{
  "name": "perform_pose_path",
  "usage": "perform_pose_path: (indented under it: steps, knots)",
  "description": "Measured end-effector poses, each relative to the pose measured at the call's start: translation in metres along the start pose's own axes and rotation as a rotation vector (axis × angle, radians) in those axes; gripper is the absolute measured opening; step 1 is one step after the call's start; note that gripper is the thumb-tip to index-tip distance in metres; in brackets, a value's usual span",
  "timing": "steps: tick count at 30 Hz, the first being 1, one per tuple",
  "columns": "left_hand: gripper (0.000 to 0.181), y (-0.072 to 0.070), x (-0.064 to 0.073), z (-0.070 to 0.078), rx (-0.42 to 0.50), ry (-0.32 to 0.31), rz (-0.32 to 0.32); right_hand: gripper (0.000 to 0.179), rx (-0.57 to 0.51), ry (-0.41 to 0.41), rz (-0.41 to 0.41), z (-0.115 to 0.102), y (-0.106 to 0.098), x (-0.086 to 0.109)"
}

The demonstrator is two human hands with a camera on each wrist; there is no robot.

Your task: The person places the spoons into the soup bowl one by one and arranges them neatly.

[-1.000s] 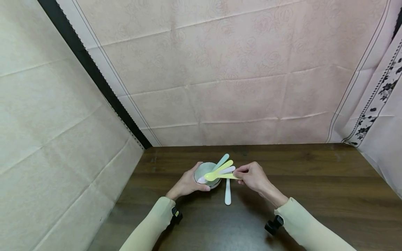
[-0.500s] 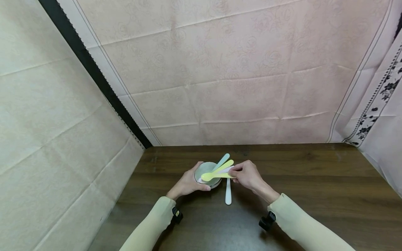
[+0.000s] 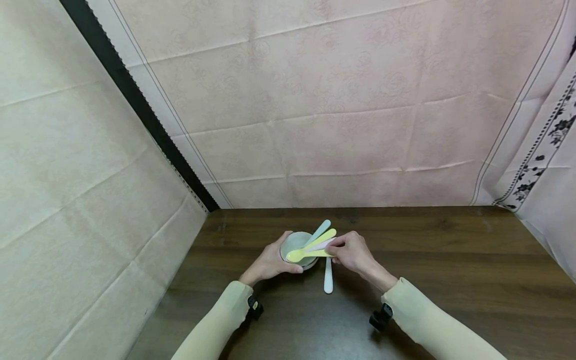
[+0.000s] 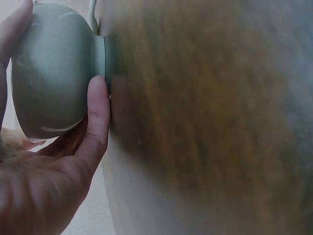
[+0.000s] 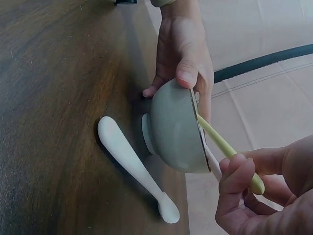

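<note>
My left hand (image 3: 272,260) holds a pale green bowl (image 3: 289,243) by its side, thumb at the rim in the right wrist view. In the left wrist view a finger lies along the bowl's underside near the foot. Between thumb and fingers, my right hand (image 3: 353,253) pinches the handle of a yellow spoon (image 3: 310,254); its head is over the bowl's opening. A light blue spoon (image 3: 321,229), a second yellow spoon (image 3: 325,237) and a lilac spoon (image 3: 319,245) lean in the bowl, handles pointing right. Their heads are mostly hidden.
A whitish spoon (image 3: 328,281) lies on the dark wooden table (image 3: 427,250), just right of the bowl. Pale patterned cloth (image 3: 337,125) hangs behind the table's far edge, and another cloth (image 3: 90,225) stands at the left. Each wrist wears a black camera.
My right hand has moved left with the yellow spoon, bringing its head further over the bowl and covering the lilac spoon's head. The left hand and bowl stay nearly still.
</note>
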State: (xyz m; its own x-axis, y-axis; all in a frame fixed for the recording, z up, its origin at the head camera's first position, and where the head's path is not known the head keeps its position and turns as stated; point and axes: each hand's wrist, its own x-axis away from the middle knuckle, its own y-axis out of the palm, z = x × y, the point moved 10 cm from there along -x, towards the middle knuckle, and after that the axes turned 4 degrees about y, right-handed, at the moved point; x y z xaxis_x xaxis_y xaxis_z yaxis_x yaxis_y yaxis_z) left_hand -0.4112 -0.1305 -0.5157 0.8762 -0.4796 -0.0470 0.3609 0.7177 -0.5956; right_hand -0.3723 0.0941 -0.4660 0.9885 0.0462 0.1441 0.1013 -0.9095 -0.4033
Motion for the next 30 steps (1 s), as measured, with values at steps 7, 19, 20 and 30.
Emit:
perform_pose_path:
  steps: [7,19,20,30]
  knots:
    - [0.109,0.000,0.000,0.000,0.000,0.005,-0.001,0.011,0.020,-0.011,0.001,-0.003,0.003,-0.001]
    - [0.109,0.000,0.001,0.003,0.010,0.000,0.002,0.007,0.023,0.009,0.030,0.000,-0.001,0.005]
    - [0.109,0.000,0.000,0.003,0.009,0.000,0.002,0.007,0.016,0.011,0.032,0.001,-0.001,0.005]
    - [0.115,0.000,-0.001,-0.001,-0.004,-0.016,0.004,0.012,-0.026,0.064,0.017,0.016,-0.006,0.009]
